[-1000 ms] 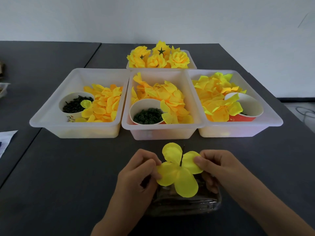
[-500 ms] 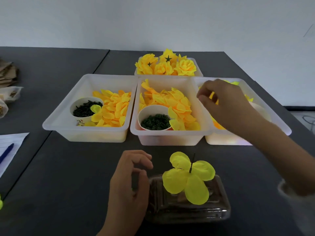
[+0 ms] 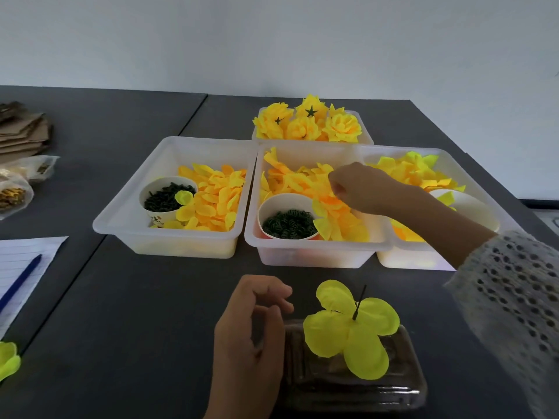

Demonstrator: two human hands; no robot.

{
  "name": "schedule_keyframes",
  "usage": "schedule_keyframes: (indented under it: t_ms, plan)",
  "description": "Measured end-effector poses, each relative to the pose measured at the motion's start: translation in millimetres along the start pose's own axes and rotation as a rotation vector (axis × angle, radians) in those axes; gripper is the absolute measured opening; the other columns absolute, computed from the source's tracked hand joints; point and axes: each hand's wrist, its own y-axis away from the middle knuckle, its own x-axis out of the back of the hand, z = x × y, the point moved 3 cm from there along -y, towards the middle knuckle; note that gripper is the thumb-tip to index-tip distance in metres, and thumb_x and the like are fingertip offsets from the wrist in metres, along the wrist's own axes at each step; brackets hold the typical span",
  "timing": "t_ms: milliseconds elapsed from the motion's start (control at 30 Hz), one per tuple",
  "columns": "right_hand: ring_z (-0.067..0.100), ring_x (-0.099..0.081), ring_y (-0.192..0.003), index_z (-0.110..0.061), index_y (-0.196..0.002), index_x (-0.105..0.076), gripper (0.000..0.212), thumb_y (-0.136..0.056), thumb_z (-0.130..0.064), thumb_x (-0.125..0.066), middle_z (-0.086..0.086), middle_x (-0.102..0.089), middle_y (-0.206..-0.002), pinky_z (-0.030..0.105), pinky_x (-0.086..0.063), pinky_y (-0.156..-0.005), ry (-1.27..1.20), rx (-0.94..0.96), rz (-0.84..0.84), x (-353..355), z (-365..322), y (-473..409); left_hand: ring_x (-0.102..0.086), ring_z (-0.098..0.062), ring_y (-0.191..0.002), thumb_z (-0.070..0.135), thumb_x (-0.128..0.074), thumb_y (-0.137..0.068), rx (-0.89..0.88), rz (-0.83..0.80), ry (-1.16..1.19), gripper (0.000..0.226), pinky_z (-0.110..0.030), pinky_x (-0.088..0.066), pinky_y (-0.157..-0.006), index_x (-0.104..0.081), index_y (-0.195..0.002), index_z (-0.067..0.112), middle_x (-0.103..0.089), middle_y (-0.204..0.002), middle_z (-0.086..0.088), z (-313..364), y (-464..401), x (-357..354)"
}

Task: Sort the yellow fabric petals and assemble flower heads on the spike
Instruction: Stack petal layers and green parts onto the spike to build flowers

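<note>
A lime-yellow four-lobed petal layer (image 3: 348, 331) sits threaded on the dark spike (image 3: 359, 302), which stands up from a clear plastic box (image 3: 357, 385) at the table's front. My left hand (image 3: 251, 337) hovers just left of that box, fingers loosely curled, holding nothing. My right hand (image 3: 360, 189) reaches into the middle bin (image 3: 317, 246), its fingertips bunched and pinching at a yellow petal (image 3: 335, 201) in the pile. Finished flower heads (image 3: 308, 122) fill the back bin.
The left bin (image 3: 121, 213) and right bin (image 3: 447, 155) also hold yellow petals. Paper cups of dark green pieces (image 3: 166, 196) (image 3: 286, 222) stand in the left and middle bins. Lined paper with a blue pen (image 3: 21, 279), cardboard (image 3: 21, 131) and bags lie at the left.
Both hands let go of the petal layer on the spike. My right hand rose to the bins, then dipped into the middle bin's petals. My left hand drew slightly away from the spike.
</note>
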Motion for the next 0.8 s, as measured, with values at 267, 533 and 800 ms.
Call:
schedule_keyframes:
  t_ms: [267, 533, 800]
  plan:
    - [0.028, -0.061, -0.062, -0.013, -0.085, -0.049, 0.004, -0.085, -0.017, -0.050, 0.009, -0.060, -0.079, 0.037, -0.050, -0.059, -0.149, -0.074, 0.368, 52, 12, 24, -0.066, -0.018, -0.080, 0.018, -0.044, -0.086, 0.000, 0.034, 0.084, 0.021, -0.029, -0.053, -0.063, -0.059, -0.098, 0.026, -0.063, -0.090, 0.005, 9, -5, 6]
    - [0.022, -0.069, -0.061, -0.015, -0.087, -0.042, 0.009, -0.093, -0.009, -0.045, 0.009, -0.063, -0.079, 0.045, -0.052, -0.054, -0.402, -0.040, 0.546, 60, -4, 82, -0.064, -0.015, -0.073, 0.024, -0.048, -0.089, 0.162, -0.011, 0.219, 0.017, -0.025, -0.052, -0.060, -0.065, -0.088, 0.026, -0.066, -0.082, -0.002, 20, -20, 8]
    - [0.025, -0.057, -0.077, -0.016, -0.095, -0.046, 0.006, -0.094, -0.010, -0.045, 0.008, -0.062, -0.117, 0.030, -0.045, -0.057, -0.298, 0.396, 0.591, 76, -83, 183, -0.068, -0.025, -0.070, 0.089, -0.049, -0.058, 0.698, -0.180, 0.816, 0.094, -0.035, -0.053, -0.043, -0.056, -0.127, 0.025, -0.073, -0.097, -0.011, 41, -43, 0]
